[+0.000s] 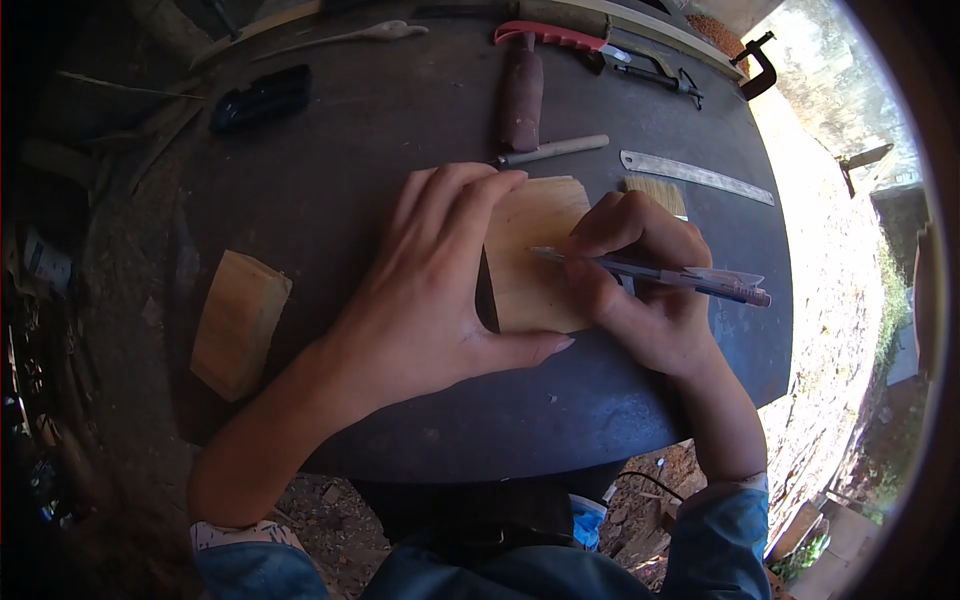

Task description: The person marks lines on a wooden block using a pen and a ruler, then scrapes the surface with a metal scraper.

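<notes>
A flat piece of pale wood lies on the dark table in front of me. My left hand spans its left side, fingers at the far edge and thumb at the near edge, holding it. In my right hand is a clear-barrelled pen, pinched between thumb and fingers. The pen's tip points at the middle of the wood; whether it touches is hard to tell. Partly hidden behind my right hand is a brush with pale bristles.
A wooden block sits at the left. A metal ruler, a wooden-handled tool, a brown mallet-like tool and a red-handled saw lie beyond my hands. A dark tray rests far left; a clamp grips the far-right edge.
</notes>
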The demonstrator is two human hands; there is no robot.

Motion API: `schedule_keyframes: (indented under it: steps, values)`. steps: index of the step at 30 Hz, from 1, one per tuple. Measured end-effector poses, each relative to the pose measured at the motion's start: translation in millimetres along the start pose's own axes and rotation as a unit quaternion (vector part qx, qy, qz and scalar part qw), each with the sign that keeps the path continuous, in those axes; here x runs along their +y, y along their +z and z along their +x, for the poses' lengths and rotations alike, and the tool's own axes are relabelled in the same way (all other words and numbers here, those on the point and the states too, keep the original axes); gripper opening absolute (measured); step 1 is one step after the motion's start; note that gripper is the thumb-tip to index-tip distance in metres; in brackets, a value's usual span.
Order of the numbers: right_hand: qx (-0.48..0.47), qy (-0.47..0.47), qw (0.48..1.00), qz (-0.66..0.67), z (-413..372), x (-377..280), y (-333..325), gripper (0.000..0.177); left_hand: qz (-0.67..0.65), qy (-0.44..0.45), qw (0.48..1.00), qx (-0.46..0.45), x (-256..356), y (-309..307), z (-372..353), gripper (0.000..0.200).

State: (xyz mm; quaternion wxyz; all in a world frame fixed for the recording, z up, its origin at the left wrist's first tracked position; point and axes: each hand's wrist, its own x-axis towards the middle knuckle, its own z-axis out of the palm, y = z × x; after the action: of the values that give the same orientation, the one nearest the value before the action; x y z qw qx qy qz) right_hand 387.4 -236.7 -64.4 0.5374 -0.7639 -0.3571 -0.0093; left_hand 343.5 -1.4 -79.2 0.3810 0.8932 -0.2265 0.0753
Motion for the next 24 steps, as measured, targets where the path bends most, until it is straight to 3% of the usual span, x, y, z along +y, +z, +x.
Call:
schedule_keyframes:
  steps: [12,24]
  values:
    - [-0.017,0.056,0.998,-0.014,3.8,-5.5,3.1,0.015,-0.006,-0.005,1.000,-0.005,-1.5,0.8,-1.9,0.113]
    - [-0.033,0.049,0.998,0.016,3.1,-4.1,0.3,0.018,0.001,-0.003,1.000,-0.008,-2.6,0.8,-3.0,0.114]
